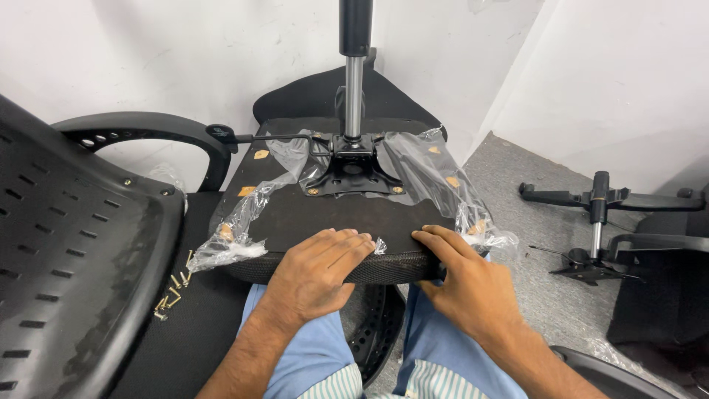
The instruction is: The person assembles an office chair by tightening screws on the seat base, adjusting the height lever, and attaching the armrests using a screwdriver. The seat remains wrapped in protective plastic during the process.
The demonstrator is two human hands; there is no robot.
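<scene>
Left hand [319, 267] flat, open, on upturned office chair seat [295, 214]; right hand [467, 279] open, fingers over seat edge; gas lift cylinder [354, 74] upright on mounting plate [353, 171]; screws [171, 290] nearby

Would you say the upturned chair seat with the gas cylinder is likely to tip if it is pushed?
Probably top-heavy: the gas cylinder stands tall on the seat. The loose plastic wrap may slide. Both hands, left hand and right hand, rest on its edge.

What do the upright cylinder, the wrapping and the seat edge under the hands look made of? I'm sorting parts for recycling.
Cylinder: likely steel, mirror-bright lower rod, matte black upper sleeve. Wrapping: thin clear plastic film, crinkled and glinting. Seat edge: black woven mesh fabric, judging by its fine grid; left hand and right hand rest on it.
</scene>
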